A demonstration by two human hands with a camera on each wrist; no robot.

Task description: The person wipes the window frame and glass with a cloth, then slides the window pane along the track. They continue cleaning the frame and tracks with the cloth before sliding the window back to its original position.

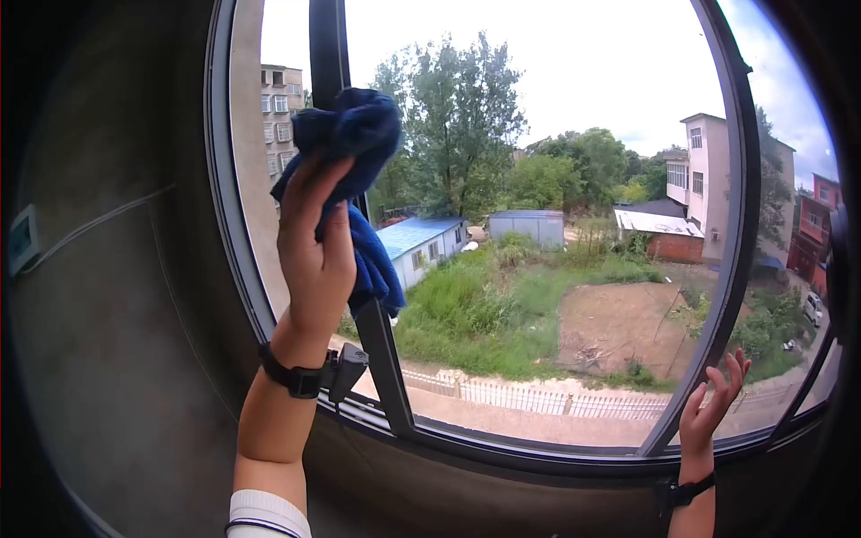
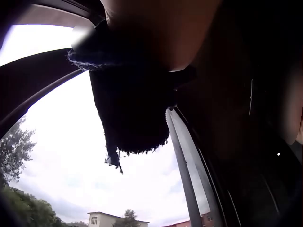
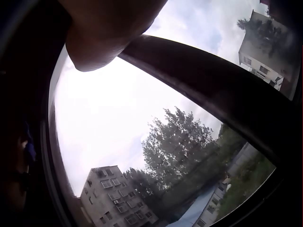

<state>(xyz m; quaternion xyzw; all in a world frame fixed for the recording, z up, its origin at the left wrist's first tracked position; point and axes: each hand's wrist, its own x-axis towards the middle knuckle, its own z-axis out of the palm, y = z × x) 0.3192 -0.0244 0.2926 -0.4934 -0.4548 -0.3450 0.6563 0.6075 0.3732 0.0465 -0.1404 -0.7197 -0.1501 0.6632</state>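
Observation:
In the head view a blue cloth (image 1: 366, 134) bunches over the dark upright bar (image 1: 381, 363) of the window, its lower end hanging beside the bar. My left hand (image 1: 314, 247) is raised and grips the cloth between thumb and fingers. The left wrist view shows the cloth (image 2: 130, 111) as a dark shape with a frayed edge, below part of the hand (image 2: 156, 33). At the lower right, my right hand (image 1: 713, 403) is raised beside the right upright bar (image 1: 740, 206), fingers apart, holding nothing. Part of it (image 3: 109, 38) shows in the right wrist view.
A grey wall (image 1: 117, 305) with a small panel (image 1: 24, 240) and a cable lies left of the window. The lower window frame (image 1: 538, 455) runs across below. Outside are trees, buildings, a grassy plot and a pale fence (image 1: 538, 400).

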